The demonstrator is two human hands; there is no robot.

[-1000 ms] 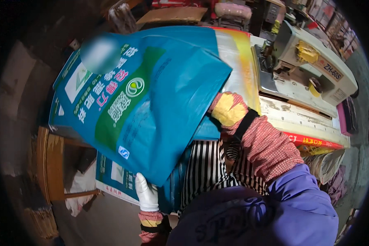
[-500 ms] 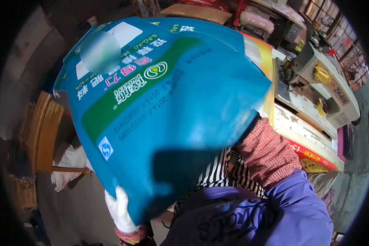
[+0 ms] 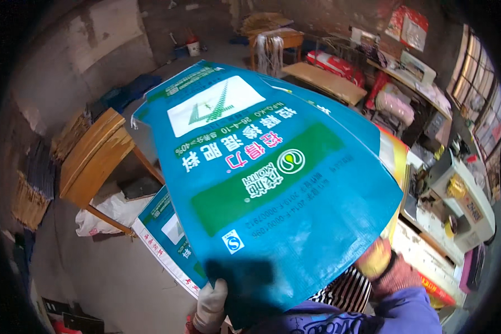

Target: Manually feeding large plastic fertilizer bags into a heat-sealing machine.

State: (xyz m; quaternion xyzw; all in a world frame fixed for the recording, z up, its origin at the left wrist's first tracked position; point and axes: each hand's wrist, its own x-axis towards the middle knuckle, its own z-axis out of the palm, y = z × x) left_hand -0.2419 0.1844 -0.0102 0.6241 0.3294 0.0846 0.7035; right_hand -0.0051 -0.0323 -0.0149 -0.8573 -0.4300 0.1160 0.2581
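Large blue woven sack [image 3: 273, 183], printed in green, white and pink, held flat and spread wide in front of the person, above the floor. Left hand [image 3: 210, 305], in a white glove, grips the sack's near lower edge. Right hand [image 3: 376, 257], in a yellow glove, clamped on the near right edge, partly hidden beneath it. Second blue sack [image 3: 170, 236] lies below. Wooden desk [image 3: 92, 161] at left; sewing machine [image 3: 456, 195] at right

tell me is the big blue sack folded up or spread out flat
Spread out flat: the blue sack shows its full printed face, with the left hand and right hand at its near edge.
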